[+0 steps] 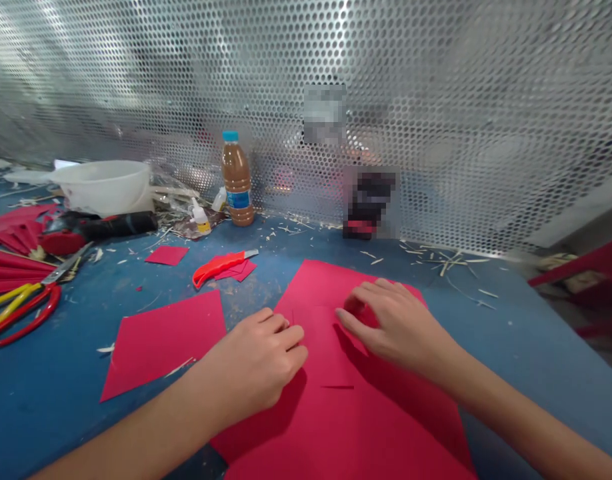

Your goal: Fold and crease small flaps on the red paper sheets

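Note:
A large sheet of red paper (386,433) lies before me on the blue table. On top of it is a smaller red paper rectangle (329,347), its lower edge casting a thin dark shadow. My left hand (259,363) rests at the left side of this rectangle with its fingers curled together; whatever is under the fingertips is hidden. My right hand (391,320) hovers over the right side, thumb and forefinger apart with nothing between them. Left of my left hand lies another red paper sheet (169,343).
An orange utility knife (221,268) lies on small red paper pieces (243,270). Red-and-yellow scissors (41,297), a black and red tool (96,229), a white tub (106,190), a glue bottle (199,217) and a brown drink bottle (236,177) stand leftward. A perforated metal panel (266,87) borders the back.

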A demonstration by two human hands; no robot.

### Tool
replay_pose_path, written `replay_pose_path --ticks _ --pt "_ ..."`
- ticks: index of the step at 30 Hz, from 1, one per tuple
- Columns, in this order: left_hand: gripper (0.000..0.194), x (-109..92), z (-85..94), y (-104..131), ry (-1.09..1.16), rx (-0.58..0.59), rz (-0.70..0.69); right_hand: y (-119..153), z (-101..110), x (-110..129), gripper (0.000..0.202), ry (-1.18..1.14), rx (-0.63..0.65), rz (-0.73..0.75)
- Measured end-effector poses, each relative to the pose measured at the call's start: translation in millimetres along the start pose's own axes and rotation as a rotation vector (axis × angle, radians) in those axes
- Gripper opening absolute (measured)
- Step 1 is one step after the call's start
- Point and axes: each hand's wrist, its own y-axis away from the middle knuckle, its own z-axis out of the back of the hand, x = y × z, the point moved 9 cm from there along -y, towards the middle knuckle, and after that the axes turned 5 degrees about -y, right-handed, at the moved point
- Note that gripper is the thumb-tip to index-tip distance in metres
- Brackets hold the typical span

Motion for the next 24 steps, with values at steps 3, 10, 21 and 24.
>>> replay_pose_path --ticks 3,10,21,24 --pt "0.017 6 -0.5 3 0.038 0.004 0.005 4 -10 -5 0.029 -0.281 0.114 -0.165" --pt "0.026 23 2.6 8 0.171 -0.104 -0.001 12 -36 -10 0.037 -1.043 0.177 -0.472" --pt "0.026 54 74.3 38 0.152 -0.690 0.177 36 31 47 0.029 -0.381 -0.003 0.338" --pt "0.025 54 55.8 27 0.135 -0.515 0.108 59 10 49 0.040 -0.225 0.162 0.400"
